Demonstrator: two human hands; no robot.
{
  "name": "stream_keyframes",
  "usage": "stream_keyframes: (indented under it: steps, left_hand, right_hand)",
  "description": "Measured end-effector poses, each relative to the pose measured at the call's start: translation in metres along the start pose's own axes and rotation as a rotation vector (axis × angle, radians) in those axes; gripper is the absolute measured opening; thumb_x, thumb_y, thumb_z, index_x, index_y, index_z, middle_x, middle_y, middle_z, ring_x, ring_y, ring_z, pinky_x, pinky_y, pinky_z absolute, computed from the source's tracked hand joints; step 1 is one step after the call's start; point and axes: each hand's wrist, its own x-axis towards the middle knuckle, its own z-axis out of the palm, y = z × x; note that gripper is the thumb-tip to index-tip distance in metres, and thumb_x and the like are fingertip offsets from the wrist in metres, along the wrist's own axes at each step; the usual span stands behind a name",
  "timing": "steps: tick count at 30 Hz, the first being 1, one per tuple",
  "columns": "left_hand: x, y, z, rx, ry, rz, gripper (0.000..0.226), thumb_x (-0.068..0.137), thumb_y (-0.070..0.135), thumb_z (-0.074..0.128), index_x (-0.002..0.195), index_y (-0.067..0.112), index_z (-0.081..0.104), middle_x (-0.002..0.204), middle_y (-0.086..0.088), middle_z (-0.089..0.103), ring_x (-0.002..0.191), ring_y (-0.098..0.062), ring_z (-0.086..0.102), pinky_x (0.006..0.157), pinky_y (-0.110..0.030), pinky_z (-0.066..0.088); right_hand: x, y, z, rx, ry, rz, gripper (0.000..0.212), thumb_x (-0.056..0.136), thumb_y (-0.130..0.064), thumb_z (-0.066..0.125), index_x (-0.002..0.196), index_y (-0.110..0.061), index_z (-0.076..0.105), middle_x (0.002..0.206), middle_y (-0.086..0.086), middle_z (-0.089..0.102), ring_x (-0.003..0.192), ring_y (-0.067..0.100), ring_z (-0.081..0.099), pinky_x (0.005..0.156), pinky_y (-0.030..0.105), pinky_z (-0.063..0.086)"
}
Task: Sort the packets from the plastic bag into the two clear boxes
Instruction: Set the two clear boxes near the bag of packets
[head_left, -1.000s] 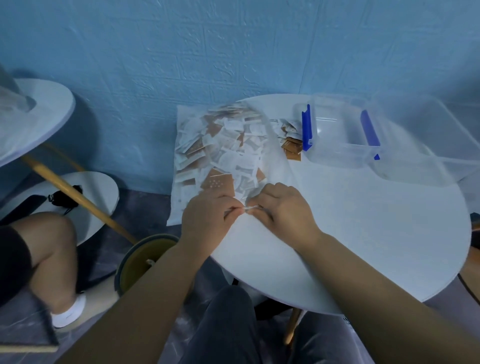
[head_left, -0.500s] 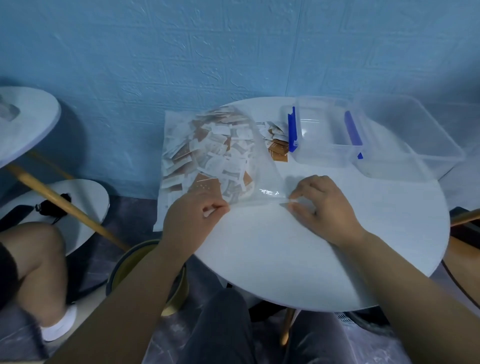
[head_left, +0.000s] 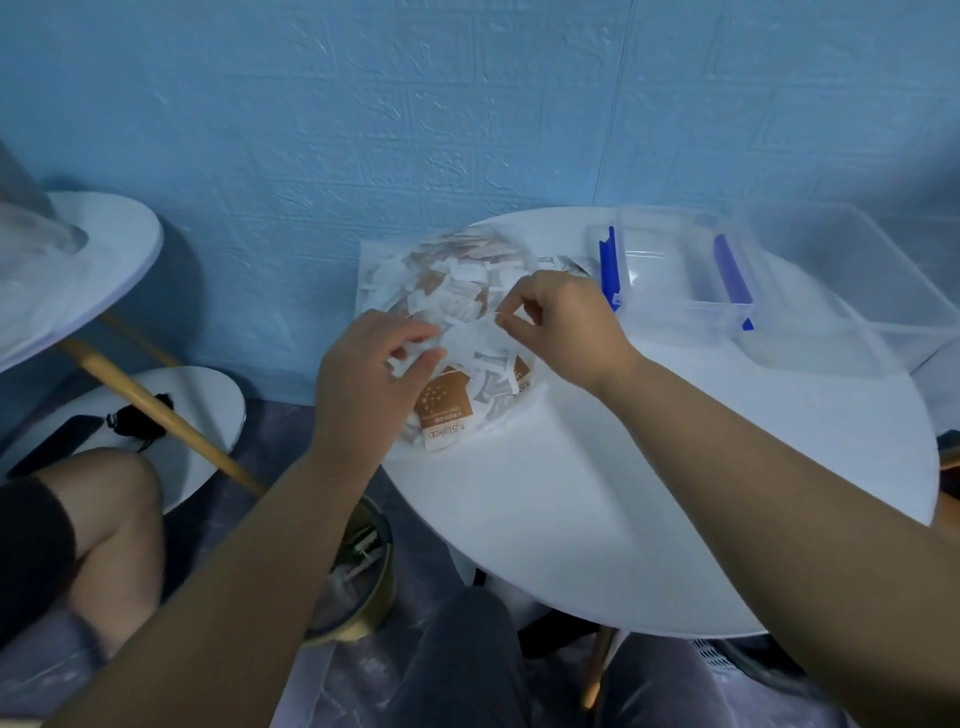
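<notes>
White counter (head_left: 623, 467) at mid-frame carries the limp, slippery-looking plastic bag (head_left: 470, 340) of feather-light packets (head_left: 448, 408), its thin film pinched by left grip (head_left: 363, 374) and right grip (head_left: 566, 322), probably the best hold for opening.

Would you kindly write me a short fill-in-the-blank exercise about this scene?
1. The left hand and right hand both pinch the plastic ___.
2. The packets lie to the ___ of the boxes.
3. The latches are ___.
4. Everything rests on a round ___ table.
Missing words: bag; left; blue; white.
</notes>
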Motion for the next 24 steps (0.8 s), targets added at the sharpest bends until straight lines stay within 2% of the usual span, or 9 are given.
stream_keyframes:
  steps: [3, 6, 7, 9, 12, 16, 19, 22, 24]
  left_hand:
    - [-0.021, -0.005, 0.002, 0.014, -0.1, 0.198, 0.013, 0.083, 0.024, 0.065, 0.085, 0.011, 0.069, 0.079, 0.002, 0.064, 0.066, -0.005, 0.052, 0.06, -0.015, 0.046]
    - [-0.035, -0.015, 0.007, 0.07, -0.253, 0.314, 0.024, 0.085, 0.026, 0.055, 0.088, 0.01, 0.071, 0.082, -0.002, 0.07, 0.073, -0.013, 0.063, 0.066, -0.023, 0.051]
    - [-0.035, -0.019, 0.007, 0.096, -0.263, 0.289, 0.026, 0.085, 0.026, 0.053, 0.092, 0.009, 0.071, 0.085, -0.003, 0.071, 0.076, -0.015, 0.064, 0.068, -0.025, 0.053]
    - [-0.028, -0.027, 0.007, 0.14, -0.249, 0.197, 0.025, 0.084, 0.024, 0.058, 0.1, 0.007, 0.07, 0.092, -0.007, 0.07, 0.082, -0.02, 0.065, 0.072, -0.03, 0.055]
    - [-0.018, -0.034, 0.011, 0.246, -0.323, 0.086, 0.037, 0.079, 0.02, 0.072, 0.113, 0.009, 0.065, 0.107, -0.01, 0.063, 0.099, -0.027, 0.058, 0.084, -0.031, 0.043]
    - [-0.014, -0.03, 0.018, 0.268, -0.449, -0.024, 0.057, 0.077, 0.04, 0.071, 0.127, 0.019, 0.054, 0.123, -0.003, 0.048, 0.115, -0.021, 0.043, 0.094, -0.029, 0.032]
    - [-0.014, -0.026, 0.017, 0.215, -0.427, -0.117, 0.055, 0.071, 0.038, 0.076, 0.119, 0.022, 0.054, 0.116, 0.005, 0.046, 0.112, -0.013, 0.042, 0.087, -0.021, 0.029]
    - [-0.015, -0.02, 0.012, 0.071, -0.347, -0.23, 0.045, 0.07, 0.025, 0.079, 0.103, 0.023, 0.049, 0.102, 0.008, 0.049, 0.097, -0.012, 0.049, 0.075, -0.019, 0.033]
    - [-0.014, -0.019, 0.006, -0.034, -0.266, -0.347, 0.044, 0.074, 0.021, 0.077, 0.101, 0.027, 0.043, 0.101, 0.007, 0.052, 0.091, -0.011, 0.052, 0.074, -0.02, 0.04]
  right_hand:
    - [0.009, 0.001, 0.006, 0.106, -0.021, 0.141, 0.007, 0.087, -0.019, 0.063, 0.08, -0.018, 0.062, 0.054, -0.008, 0.054, 0.052, 0.008, 0.057, 0.059, 0.021, 0.043]
    - [0.012, 0.0, 0.014, 0.202, -0.029, 0.188, 0.008, 0.087, -0.014, 0.062, 0.082, -0.019, 0.057, 0.061, 0.002, 0.064, 0.063, 0.013, 0.067, 0.065, 0.025, 0.049]
    - [0.011, 0.001, 0.018, 0.214, -0.037, 0.176, 0.005, 0.086, -0.013, 0.061, 0.087, -0.016, 0.058, 0.063, 0.0, 0.063, 0.068, 0.016, 0.067, 0.066, 0.026, 0.049]
    - [0.003, 0.001, 0.022, 0.199, -0.066, 0.14, 0.013, 0.086, -0.009, 0.06, 0.098, -0.011, 0.056, 0.07, -0.001, 0.064, 0.073, 0.019, 0.064, 0.069, 0.028, 0.047]
    - [-0.014, 0.01, 0.026, 0.128, -0.127, 0.042, 0.014, 0.085, -0.009, 0.059, 0.098, -0.011, 0.054, 0.082, 0.001, 0.066, 0.076, 0.019, 0.06, 0.071, 0.033, 0.048]
    - [-0.031, 0.023, 0.031, 0.034, -0.196, -0.007, 0.01, 0.081, -0.012, 0.069, 0.09, -0.015, 0.067, 0.081, -0.008, 0.055, 0.071, 0.013, 0.052, 0.066, 0.019, 0.038]
    - [-0.031, 0.021, 0.036, 0.047, -0.176, 0.009, 0.012, 0.081, -0.017, 0.07, 0.093, -0.016, 0.07, 0.085, -0.011, 0.052, 0.071, 0.008, 0.049, 0.068, 0.01, 0.034]
    - [-0.027, 0.013, 0.041, 0.005, -0.187, 0.014, 0.016, 0.082, -0.021, 0.069, 0.097, -0.017, 0.071, 0.09, -0.008, 0.052, 0.08, 0.007, 0.045, 0.073, 0.017, 0.032]
    - [-0.027, 0.008, 0.045, -0.007, -0.154, 0.028, 0.016, 0.081, -0.022, 0.07, 0.097, -0.018, 0.071, 0.093, -0.003, 0.057, 0.084, 0.008, 0.042, 0.075, 0.017, 0.03]
